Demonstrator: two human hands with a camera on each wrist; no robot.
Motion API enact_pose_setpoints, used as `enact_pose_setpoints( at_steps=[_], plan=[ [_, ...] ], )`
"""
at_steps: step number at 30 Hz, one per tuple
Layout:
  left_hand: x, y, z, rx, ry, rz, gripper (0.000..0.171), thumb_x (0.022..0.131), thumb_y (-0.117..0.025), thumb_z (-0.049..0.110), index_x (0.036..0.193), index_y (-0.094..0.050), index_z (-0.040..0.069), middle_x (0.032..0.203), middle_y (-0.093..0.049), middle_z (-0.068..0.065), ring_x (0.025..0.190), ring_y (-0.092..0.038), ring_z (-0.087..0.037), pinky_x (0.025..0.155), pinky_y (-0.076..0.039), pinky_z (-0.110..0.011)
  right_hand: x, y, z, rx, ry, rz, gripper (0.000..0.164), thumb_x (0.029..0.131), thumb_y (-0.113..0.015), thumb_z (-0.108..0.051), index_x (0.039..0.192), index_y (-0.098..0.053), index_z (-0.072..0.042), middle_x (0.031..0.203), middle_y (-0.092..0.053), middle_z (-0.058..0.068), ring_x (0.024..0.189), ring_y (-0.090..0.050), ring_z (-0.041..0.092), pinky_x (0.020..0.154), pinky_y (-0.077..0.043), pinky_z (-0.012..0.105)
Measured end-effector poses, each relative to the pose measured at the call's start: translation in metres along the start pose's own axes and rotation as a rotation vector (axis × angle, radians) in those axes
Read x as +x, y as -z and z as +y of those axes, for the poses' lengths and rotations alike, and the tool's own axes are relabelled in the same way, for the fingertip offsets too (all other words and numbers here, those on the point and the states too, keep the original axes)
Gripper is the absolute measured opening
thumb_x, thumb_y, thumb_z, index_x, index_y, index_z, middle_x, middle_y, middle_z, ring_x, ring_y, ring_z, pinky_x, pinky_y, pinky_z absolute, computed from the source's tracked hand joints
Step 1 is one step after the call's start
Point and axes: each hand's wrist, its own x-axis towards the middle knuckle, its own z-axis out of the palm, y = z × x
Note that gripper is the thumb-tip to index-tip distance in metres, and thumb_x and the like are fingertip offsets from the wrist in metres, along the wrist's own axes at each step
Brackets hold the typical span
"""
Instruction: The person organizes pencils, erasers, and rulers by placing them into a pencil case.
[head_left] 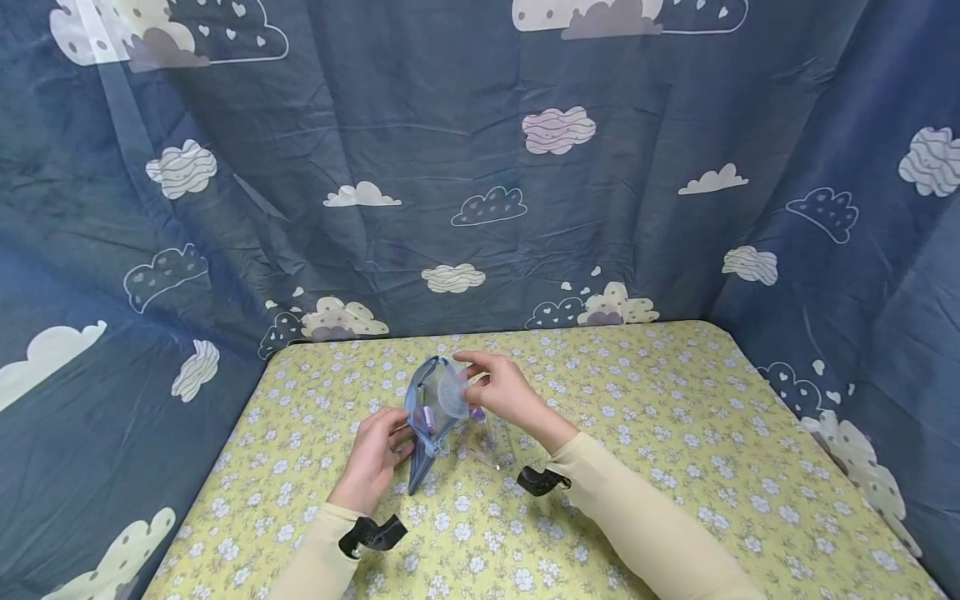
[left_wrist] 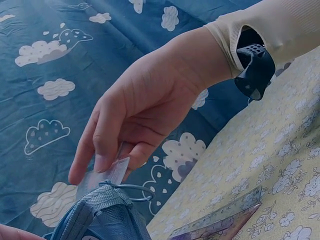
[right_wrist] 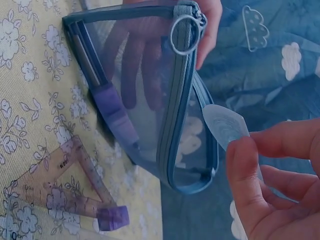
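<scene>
A blue see-through mesh zip pencil case (head_left: 420, 417) stands upright on the table with its zipped mouth open. My left hand (head_left: 375, 454) holds its left side, several fingers showing through the mesh in the right wrist view. A clear plastic protractor (right_wrist: 227, 127) is pinched between thumb and fingers of my right hand (head_left: 504, 390), at the open mouth of the case. In the left wrist view the protractor (left_wrist: 107, 172) partly overlaps the case's edge. Inside the case lie a purple item (right_wrist: 115, 112) and a slim dark pen-like item (right_wrist: 90, 57).
Beside the case on the flowered yellow cloth (head_left: 637, 500) lies a clear set square (right_wrist: 62, 180) with a small purple block (right_wrist: 113, 218) at its corner. A clear ruler (left_wrist: 220, 210) also lies there. Blue cloud-patterned curtains (head_left: 450, 125) surround the table.
</scene>
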Motion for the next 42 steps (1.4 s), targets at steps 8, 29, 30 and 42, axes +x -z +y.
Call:
enact_pose_setpoints(
  at_steps=[8, 29, 30, 42],
  plan=[
    [0.000, -0.004, 0.003, -0.001, -0.001, -0.015, 0.014, 0.096, -0.062, 0.011, 0.081, -0.061, 0.010, 0.094, -0.065, -0.007, 0.094, -0.060, -0.027, 0.092, -0.040, -0.049, 0.007, -0.010, -0.007, -0.035, -0.010, -0.057, 0.061, 0.086, -0.069, 0.001, 0.145, -0.054, -0.010, 0.108, -0.065, 0.011, 0.074, -0.069, 0.025, 0.060, -0.056, 0.036],
    [0.001, -0.009, 0.007, -0.037, 0.018, 0.013, 0.017, 0.097, -0.056, 0.011, 0.080, -0.058, 0.012, 0.095, -0.059, -0.008, 0.099, -0.060, -0.028, 0.092, -0.040, -0.049, 0.020, -0.030, -0.007, -0.216, -0.009, -0.089, 0.061, 0.087, -0.070, 0.000, 0.144, -0.054, -0.011, 0.101, -0.070, 0.007, 0.071, -0.066, 0.013, 0.062, -0.053, 0.031],
    [0.001, -0.009, 0.008, -0.037, 0.015, 0.012, 0.016, 0.097, -0.055, 0.012, 0.081, -0.058, 0.011, 0.095, -0.059, -0.008, 0.098, -0.060, -0.028, 0.092, -0.040, -0.049, 0.021, -0.030, -0.007, -0.227, -0.003, -0.084, 0.060, 0.086, -0.070, -0.001, 0.144, -0.055, -0.010, 0.101, -0.070, 0.007, 0.072, -0.065, 0.013, 0.062, -0.052, 0.030],
    [0.000, -0.009, 0.010, -0.030, 0.037, 0.018, 0.017, 0.100, -0.050, 0.014, 0.085, -0.056, 0.008, 0.103, -0.057, -0.013, 0.102, -0.056, -0.030, 0.082, -0.044, -0.048, 0.014, -0.020, -0.016, -0.232, 0.012, -0.073, 0.055, 0.090, -0.068, -0.003, 0.143, -0.056, -0.014, 0.110, -0.067, 0.008, 0.089, -0.066, 0.020, 0.050, -0.050, 0.032]
  ],
)
